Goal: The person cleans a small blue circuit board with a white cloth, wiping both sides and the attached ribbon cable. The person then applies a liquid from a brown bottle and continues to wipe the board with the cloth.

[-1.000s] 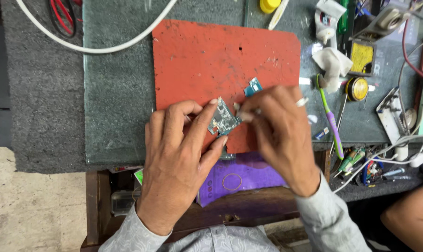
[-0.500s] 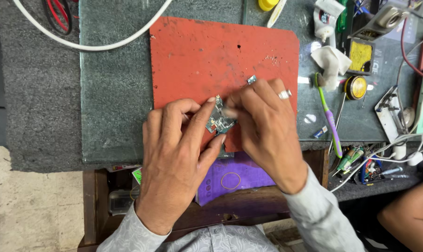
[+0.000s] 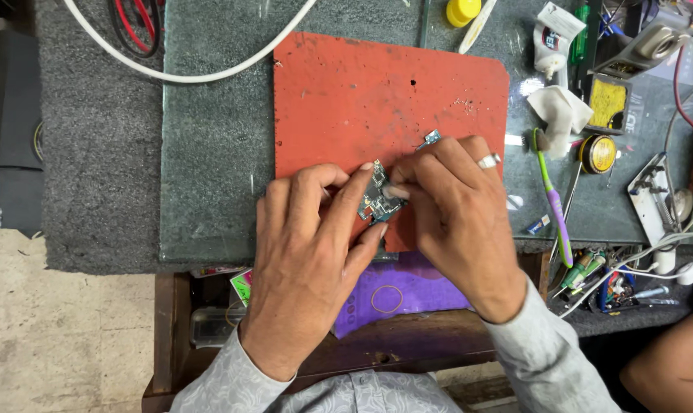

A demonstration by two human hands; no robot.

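My left hand (image 3: 308,260) pinches a small blue-green circuit board (image 3: 375,197) between thumb and forefinger, tilted on edge over the red mat (image 3: 346,99). Fingers of my right hand (image 3: 453,206), one with a silver ring, press against the board's right side, with something pale at the fingertips. A small blue metal part (image 3: 431,138) lies on the mat just beyond my right knuckles.
A purple mat (image 3: 408,291) sits in an open drawer below. Right of the red mat lie a green-and-purple toothbrush (image 3: 551,199), a round tin (image 3: 597,153), a white cloth (image 3: 564,107), a tube and tangled wires. A white cable (image 3: 186,73) curves top left. Another person's arm (image 3: 668,367) shows bottom right.
Both hands stay together on the board. My right hand has rolled so the ring faces up, and the small blue part stays on the mat beyond the knuckles.
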